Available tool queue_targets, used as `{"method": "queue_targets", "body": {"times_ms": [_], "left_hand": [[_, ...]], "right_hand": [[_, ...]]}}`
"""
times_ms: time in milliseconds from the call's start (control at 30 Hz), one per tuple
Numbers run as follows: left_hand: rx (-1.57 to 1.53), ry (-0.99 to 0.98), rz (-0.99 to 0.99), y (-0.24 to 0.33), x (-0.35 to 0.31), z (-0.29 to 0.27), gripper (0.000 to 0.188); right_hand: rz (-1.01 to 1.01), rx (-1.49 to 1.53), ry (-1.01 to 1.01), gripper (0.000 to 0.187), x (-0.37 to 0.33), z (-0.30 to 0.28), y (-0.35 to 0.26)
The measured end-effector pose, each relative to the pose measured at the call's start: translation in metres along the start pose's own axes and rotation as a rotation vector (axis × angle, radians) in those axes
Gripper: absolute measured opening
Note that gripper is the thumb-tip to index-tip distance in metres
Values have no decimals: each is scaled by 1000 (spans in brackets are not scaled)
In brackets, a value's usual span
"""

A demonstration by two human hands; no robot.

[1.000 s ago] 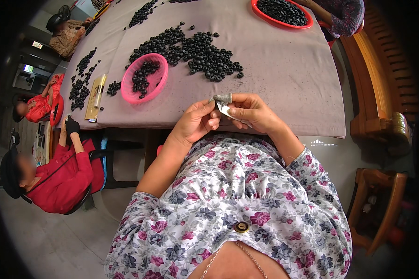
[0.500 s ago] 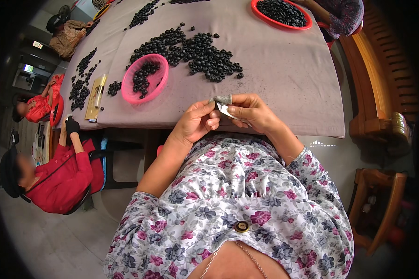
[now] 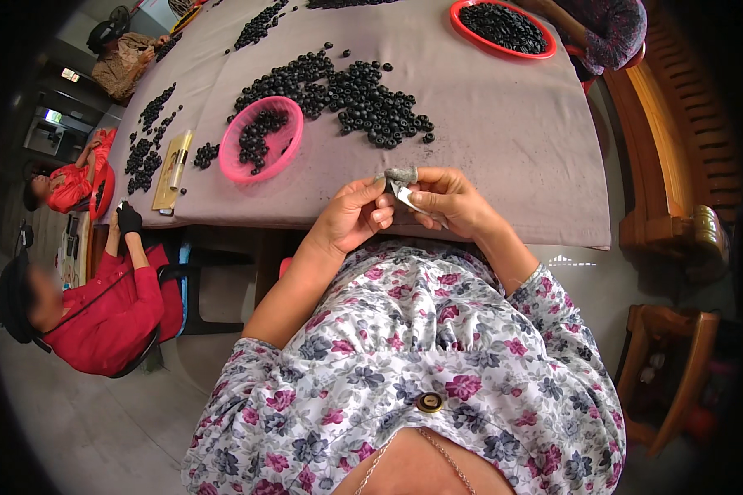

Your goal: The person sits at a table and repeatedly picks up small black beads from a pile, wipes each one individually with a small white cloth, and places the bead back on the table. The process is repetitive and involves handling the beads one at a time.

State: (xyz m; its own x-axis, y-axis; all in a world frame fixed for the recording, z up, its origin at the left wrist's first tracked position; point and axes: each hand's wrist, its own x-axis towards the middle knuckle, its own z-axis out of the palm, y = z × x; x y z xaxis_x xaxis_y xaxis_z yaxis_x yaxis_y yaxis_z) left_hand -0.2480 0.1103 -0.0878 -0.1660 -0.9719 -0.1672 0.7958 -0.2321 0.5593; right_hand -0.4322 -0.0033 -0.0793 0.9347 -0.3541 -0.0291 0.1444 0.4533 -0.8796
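Note:
Both hands meet in front of my body, by the table's near edge. My left hand (image 3: 348, 216) is closed in a pinch, and a small dark bit shows at its fingertips, too covered to name. My right hand (image 3: 458, 203) wears a grey cloth finger cover (image 3: 403, 174) on its index finger. Thumb and fingers of that hand grip a thin white strip-like piece (image 3: 404, 195), its pointed end touching the left fingertips. Beyond my hands lie a heap of small black round pieces (image 3: 371, 103) and a pink plastic basket (image 3: 293, 151) with more of them inside.
A cloth-covered table (image 3: 504, 140) holds a red tray (image 3: 456, 31) of black flat pieces and a yellowish packet (image 3: 169, 175). To the left sits a person in red (image 3: 111, 318), one hand black-gloved; other people sit farther off. Wooden furniture (image 3: 677, 157) stands at right.
The white piece has tilted slightly between my fingers. My hands stay together in nearly the same place, while the view has shifted a little.

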Motion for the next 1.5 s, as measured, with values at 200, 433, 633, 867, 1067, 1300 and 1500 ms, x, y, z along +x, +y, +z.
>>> {"method": "queue_targets", "body": {"times_ms": [200,433,633,867,1067,1300,1500], "left_hand": [[40,-2,2,1,-1,-1,19],[97,8,-6,2,-1,1,20],[0,97,41,9,-10,4,17],[-190,333,332,92,-10,-16,30],[1006,641,545,71,24,-26,23],[1874,754,736,65,59,-41,25],[1760,614,481,50,31,-20,26]], "right_hand": [[-30,-14,-39,34,-1,0,2],[2,0,-17,32,-1,1,-1],[18,117,19,26,-1,1,2],[-3,165,7,20,1,-3,4],[20,151,28,18,1,1,2],[-4,139,-4,23,1,0,3],[17,119,49,24,0,0,3]]}}
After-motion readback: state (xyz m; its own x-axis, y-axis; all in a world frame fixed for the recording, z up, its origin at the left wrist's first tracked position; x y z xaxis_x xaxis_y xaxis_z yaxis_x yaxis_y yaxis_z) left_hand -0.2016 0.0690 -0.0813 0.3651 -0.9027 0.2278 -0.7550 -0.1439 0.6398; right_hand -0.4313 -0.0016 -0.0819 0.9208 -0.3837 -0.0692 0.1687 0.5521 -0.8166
